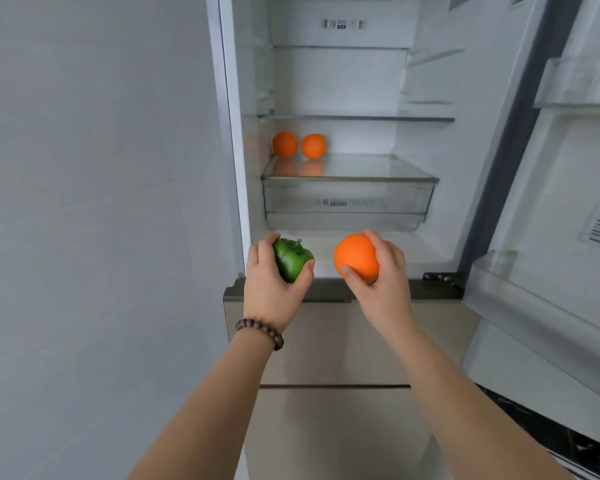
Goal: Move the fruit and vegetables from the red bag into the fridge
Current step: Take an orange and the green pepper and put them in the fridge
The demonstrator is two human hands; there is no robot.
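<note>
The left hand [272, 275] grips a green bell pepper [291, 259], its fingers curled over the far side of the vegetable and the thumb pressed against the near right side; the pepper's stem end points up and away from the person; a bracelet of dark wooden beads [261, 332] circles the left wrist. The right hand [383, 275] holds an orange [355, 258], the thumb lying across the lower front of the fruit and the fingers wrapped round its right and far side, so that most of the orange's left face shows; the two hands are apart, side by side, with a gap between pepper and orange.

Both hands are held in front of the open fridge [343, 81], level with the bottom ledge of the upper compartment and just above the closed lower drawers [326, 341]; neither fruit nor pepper touches the fridge. Inside, two more oranges [298, 144] sit side by side, near each other, at the back left of the glass shelf [361, 168] that covers the clear crisper drawer [347, 202]; their reflections show in the glass. The fridge door [568, 202] stands open to the right; a pale wall [94, 202] fills the left.
</note>
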